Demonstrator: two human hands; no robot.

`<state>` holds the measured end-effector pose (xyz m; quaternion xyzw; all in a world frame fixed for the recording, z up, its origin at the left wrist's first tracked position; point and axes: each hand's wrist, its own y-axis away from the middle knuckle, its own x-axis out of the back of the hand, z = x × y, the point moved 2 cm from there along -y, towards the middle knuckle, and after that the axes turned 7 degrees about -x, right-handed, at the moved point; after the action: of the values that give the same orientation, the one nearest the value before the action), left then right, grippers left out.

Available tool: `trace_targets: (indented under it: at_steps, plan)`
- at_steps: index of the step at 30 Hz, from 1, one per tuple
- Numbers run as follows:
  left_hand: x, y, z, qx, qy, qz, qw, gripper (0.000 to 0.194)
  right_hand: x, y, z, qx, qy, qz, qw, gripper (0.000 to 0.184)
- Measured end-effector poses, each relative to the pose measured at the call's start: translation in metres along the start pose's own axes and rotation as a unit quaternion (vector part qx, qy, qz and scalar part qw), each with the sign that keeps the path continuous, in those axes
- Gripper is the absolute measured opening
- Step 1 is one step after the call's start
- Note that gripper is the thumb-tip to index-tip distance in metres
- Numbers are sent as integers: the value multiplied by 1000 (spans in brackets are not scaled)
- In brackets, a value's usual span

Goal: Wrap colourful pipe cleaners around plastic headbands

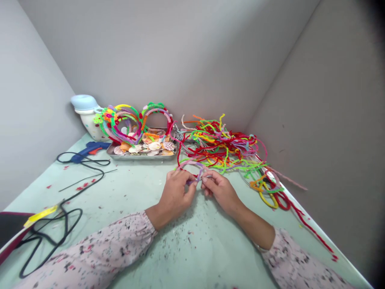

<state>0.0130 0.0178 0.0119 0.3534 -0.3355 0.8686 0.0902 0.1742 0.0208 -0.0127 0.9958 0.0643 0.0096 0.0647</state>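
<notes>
Both hands (177, 190) (221, 192) tight on purple pipe cleaner (200, 172); beyond, a metal tray (144, 157) of seashells (154, 145)

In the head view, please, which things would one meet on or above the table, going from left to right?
Yellow tag, metal tray, left hand, right hand, long red fuzzy strand.

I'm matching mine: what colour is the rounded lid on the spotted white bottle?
The rounded lid is pale blue, clearest in the head view.
</notes>
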Motion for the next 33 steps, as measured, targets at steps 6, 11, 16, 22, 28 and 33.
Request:
trace_targets:
  at_steps: [6,11,16,22,28,33]
  plan:
    - [0,0,1,-3,5,4,1000,5,1,1,-1,16,7,5,1000,22]
    - [4,0,3,5,23,13,1000,14,4,1,-1,25,-40,17,999,18]
    - [7,-1,-6,49,38,69,996,20,9,-2,-1,9,-198,35,980,20]
    - [6,-3,-19,113,86,106,984,23,10,-3,-2,-6,-297,14,955,14]
    - [3,-3,-18,117,150,93,977,26,16,-5,-1,-21,-316,47,947,15]
    - [-5,-1,-19,130,196,29,971,27,16,-3,-7,-3,-288,8,957,26]
